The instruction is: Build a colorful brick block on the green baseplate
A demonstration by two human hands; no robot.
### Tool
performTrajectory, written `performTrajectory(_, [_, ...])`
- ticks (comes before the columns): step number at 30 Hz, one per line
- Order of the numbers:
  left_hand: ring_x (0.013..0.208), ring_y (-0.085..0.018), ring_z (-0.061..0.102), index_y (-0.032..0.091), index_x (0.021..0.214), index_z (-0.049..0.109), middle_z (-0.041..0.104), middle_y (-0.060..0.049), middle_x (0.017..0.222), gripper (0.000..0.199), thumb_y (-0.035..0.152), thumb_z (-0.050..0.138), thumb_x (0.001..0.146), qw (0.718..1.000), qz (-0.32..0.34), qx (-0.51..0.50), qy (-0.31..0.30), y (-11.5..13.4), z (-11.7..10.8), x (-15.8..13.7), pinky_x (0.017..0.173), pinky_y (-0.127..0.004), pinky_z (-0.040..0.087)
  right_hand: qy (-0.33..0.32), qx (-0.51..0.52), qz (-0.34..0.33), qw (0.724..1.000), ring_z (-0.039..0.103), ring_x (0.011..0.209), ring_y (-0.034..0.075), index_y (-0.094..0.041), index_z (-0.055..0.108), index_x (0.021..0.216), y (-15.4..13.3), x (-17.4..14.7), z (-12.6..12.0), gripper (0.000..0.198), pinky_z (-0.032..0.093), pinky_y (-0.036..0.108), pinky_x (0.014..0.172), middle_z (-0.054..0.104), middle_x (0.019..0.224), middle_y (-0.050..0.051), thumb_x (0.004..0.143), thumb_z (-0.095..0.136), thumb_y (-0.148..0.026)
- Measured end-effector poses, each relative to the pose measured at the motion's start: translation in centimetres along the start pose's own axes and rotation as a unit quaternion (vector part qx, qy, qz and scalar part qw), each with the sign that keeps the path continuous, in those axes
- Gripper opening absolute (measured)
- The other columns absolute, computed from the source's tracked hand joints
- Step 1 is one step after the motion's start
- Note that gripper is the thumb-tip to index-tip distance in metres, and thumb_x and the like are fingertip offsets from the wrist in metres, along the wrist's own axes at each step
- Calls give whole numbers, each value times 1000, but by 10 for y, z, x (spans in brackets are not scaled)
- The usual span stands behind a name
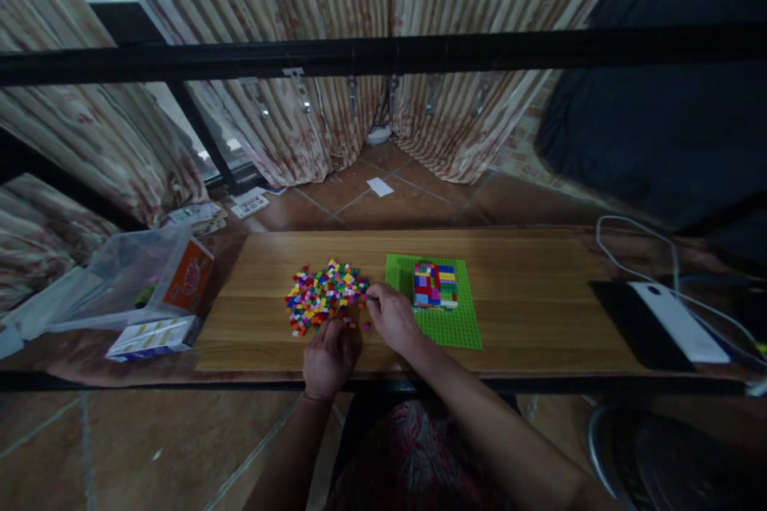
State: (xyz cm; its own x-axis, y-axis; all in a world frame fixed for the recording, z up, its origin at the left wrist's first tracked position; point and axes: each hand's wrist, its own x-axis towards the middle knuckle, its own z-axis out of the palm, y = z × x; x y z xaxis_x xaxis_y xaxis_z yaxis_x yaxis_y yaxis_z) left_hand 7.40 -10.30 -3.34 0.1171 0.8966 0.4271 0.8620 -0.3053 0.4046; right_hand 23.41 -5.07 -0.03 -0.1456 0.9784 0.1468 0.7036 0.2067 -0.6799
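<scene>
A loose pile of small colourful building bricks point(323, 291) lies on the wooden board, left of centre. My left hand point(328, 358) rests at the pile's near edge with its fingers curled in; whatever they hold is hidden. At the right edge of the pile, my right hand point(392, 318) has thumb and fingers pinched together, and anything between them is too small to name. Between the two hands sits a single magenta brick point(367, 326). Right of my right hand is a green baseplate point(449, 331), bearing a blocky multicoloured brick structure point(435, 286).
A clear plastic box point(129, 271) with an orange label stands left of the wooden board point(539, 287), a blue-and-white carton point(154, 337) before it. At the right lie a black mat point(629, 327), a white device point(680, 323) and a white cable point(635, 219). A black bar point(383, 54) crosses beyond.
</scene>
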Motion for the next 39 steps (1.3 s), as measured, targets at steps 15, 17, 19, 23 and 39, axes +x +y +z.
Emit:
performTrajectory(15, [74,-17,64,21,86,56,67,-5,86,14,12,45,81,1000,15,20,14,-2,1,1,62,-25,46,165,228,148,948,65,65,17,-19,68,92,67,-80,-82,31,52,29,60,70,80,5,84,58,-47])
performTrajectory(17, [76,-17,65,21,86,56,67,-5,86,15,12,45,82,999,19,21,17,-2,0,1,64,-25,46,202,246,186,929,64,61,17,-18,67,87,79,-80,-87,34,51,29,57,68,72,4,79,62,-51])
performTrajectory(19, [76,-17,65,21,87,56,67,-5,85,15,12,45,82,999,23,20,20,-2,0,1,65,-25,47,232,272,209,910,62,58,17,-18,66,84,87,-76,-90,36,50,28,55,66,68,3,76,65,-52])
performTrajectory(23, [76,-18,65,21,87,56,66,-5,82,15,12,46,82,999,21,18,16,-2,-1,2,64,-25,46,249,284,203,903,60,60,15,-17,64,81,91,-67,-89,34,47,26,56,65,69,2,77,64,-51])
performTrajectory(39, [72,-17,64,21,86,57,65,-3,80,15,13,46,82,1000,12,21,8,-3,2,1,61,-24,45,275,213,129,929,59,77,16,-19,68,77,109,-51,-78,25,47,30,73,66,80,2,77,65,-44])
